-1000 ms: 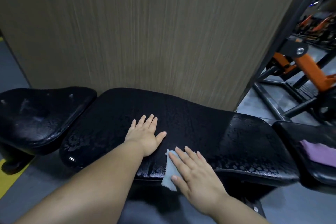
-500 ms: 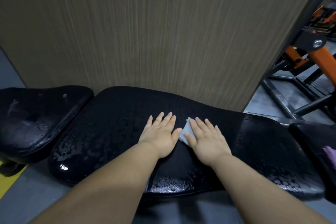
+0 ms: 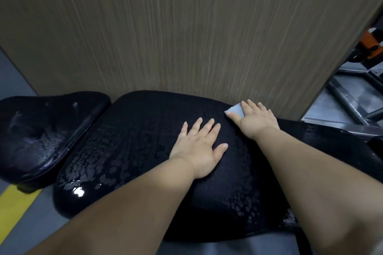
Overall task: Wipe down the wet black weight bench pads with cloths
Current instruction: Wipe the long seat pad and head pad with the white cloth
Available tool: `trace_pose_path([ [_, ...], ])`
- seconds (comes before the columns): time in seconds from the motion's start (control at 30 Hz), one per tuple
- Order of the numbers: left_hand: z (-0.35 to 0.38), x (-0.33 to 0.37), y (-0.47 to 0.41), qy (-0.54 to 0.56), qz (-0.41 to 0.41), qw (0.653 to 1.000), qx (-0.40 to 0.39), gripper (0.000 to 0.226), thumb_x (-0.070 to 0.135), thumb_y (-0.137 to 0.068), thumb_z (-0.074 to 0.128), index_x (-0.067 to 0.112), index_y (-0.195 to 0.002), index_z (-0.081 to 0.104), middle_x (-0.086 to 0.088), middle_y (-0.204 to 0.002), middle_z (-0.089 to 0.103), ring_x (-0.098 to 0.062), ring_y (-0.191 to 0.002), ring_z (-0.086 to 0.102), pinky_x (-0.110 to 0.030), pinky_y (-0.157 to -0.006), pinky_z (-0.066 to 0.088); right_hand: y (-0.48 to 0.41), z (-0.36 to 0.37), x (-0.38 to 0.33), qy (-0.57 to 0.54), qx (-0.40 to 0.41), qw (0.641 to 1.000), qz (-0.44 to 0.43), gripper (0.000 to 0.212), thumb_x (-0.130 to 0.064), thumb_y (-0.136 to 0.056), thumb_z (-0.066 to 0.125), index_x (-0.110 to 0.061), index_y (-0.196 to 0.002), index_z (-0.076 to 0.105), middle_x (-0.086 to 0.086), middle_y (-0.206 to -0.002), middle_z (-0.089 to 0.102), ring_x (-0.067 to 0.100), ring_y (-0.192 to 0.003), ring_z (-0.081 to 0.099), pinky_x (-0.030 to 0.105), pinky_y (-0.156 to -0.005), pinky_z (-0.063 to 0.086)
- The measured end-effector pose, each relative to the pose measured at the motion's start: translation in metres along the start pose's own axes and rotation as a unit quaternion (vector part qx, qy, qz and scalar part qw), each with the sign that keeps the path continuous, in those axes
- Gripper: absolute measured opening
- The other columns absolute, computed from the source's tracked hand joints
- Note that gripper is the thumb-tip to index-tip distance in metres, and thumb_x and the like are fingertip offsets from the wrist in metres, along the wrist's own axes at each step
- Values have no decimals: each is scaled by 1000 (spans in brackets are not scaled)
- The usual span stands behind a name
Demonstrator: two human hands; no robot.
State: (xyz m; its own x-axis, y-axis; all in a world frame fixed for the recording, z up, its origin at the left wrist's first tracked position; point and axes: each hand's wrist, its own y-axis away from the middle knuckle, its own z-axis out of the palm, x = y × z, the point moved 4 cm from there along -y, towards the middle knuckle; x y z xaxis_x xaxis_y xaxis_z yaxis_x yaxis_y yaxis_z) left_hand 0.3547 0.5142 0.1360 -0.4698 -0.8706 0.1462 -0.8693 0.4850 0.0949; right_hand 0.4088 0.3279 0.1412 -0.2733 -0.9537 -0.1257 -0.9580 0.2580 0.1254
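The long bench pad (image 3: 124, 151) is found beneath both hands. The left hand (image 3: 199, 147) is laid flat on the pad's middle, fingers spread and straight, with nothing grasped. The right hand (image 3: 257, 119) is placed beyond and to the right of the left hand, at the pad's far edge. Its fingers are extended and pressed down on a small pale cloth (image 3: 235, 111). The cloth is pinned under the palm rather than gripped, and only a corner is seen on the thumb side.

Water beads are noted on the pad to the left of the left hand and nearer than it. A seat pad (image 3: 41, 130), also beaded, is located well to the left of that hand. A wood-grain panel (image 3: 186, 27) is observed just beyond the right hand.

The cloth is judged light and limp, and liable to bunch or slip out. It is best kept flat under the whole palm. The wet covering is judged slippery and slightly yielding, so the bracing hand may skid. The beaded areas are judged not yet wiped.
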Motion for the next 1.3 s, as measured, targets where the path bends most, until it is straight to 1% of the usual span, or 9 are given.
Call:
trace_pose_path([
  [0.27,-2,0,1,-7,-7,1000,-13,65,60,-99,11,32,-155,-2,12,-162,-10,-15,-148,-16,-45,-120,-12,15,0,0,9,13,999,-49,62,-61,-97,15,-37,-152,4,-12,-161,3,19,-148,-3,44,-120,2],
  [0.47,-4,2,4,-6,-14,1000,-13,64,60,-99,13,33,-155,-1,12,-163,-8,-15,-149,-12,-44,-120,-9,95,7,14,17,6,995,-99,59,-58,-98,17,-38,-152,5,-12,-161,2,17,-148,-1,41,-120,0],
  [0.53,-5,3,6,-6,-19,1000,-15,64,60,-99,13,33,-155,-1,12,-163,-8,-15,-149,-12,-44,-120,-9,127,10,21,21,2,994,-107,63,-63,-94,13,-39,-152,4,-13,-161,2,16,-148,-2,40,-120,0],
  [0.7,-4,6,14,3,-34,999,-17,62,58,-100,12,32,-155,-2,11,-163,-8,-16,-149,-11,-43,-120,-8,198,21,45,47,17,991,-125,100,-79,-67,-28,-39,-152,7,-16,-159,6,17,-148,6,35,-118,2],
  [0.8,-5,7,17,6,-38,999,-14,62,58,-100,11,32,-155,-2,11,-163,-8,-17,-149,-12,-43,-120,-8,223,28,58,45,36,991,-121,71,-68,-94,1,-34,-147,32,-12,-153,32,21,-140,35,39,-112,23],
  [0.97,-5,7,18,8,-39,999,-5,63,58,-100,12,32,-156,-1,11,-163,-7,-17,-150,-11,-44,-120,-8,223,29,61,25,50,991,-122,88,-78,-74,-24,-39,-148,0,-21,-154,-1,13,-147,1,33,-115,-7],
  [1.13,-4,7,17,5,-38,999,-2,63,59,-100,11,33,-155,0,12,-163,-7,-16,-150,-12,-44,-121,-8,199,20,56,43,46,995,-71,111,-80,-53,-37,-41,-151,-1,-19,-158,-4,13,-148,-4,35,-118,-4],
  [1.2,-4,6,16,4,-36,999,0,63,59,-100,12,33,-155,0,12,-163,-7,-17,-150,-12,-44,-121,-8,188,15,55,39,38,997,-57,103,-83,-61,-27,-41,-151,0,-18,-159,-2,13,-148,-4,37,-119,-2],
  [1.3,-4,7,16,3,-36,999,1,63,59,-99,12,33,-155,0,11,-163,-7,-17,-150,-11,-45,-121,-8,165,10,56,27,14,999,-39,70,-70,-89,9,-40,-151,1,-15,-160,-1,14,-148,-4,39,-120,-1],
])
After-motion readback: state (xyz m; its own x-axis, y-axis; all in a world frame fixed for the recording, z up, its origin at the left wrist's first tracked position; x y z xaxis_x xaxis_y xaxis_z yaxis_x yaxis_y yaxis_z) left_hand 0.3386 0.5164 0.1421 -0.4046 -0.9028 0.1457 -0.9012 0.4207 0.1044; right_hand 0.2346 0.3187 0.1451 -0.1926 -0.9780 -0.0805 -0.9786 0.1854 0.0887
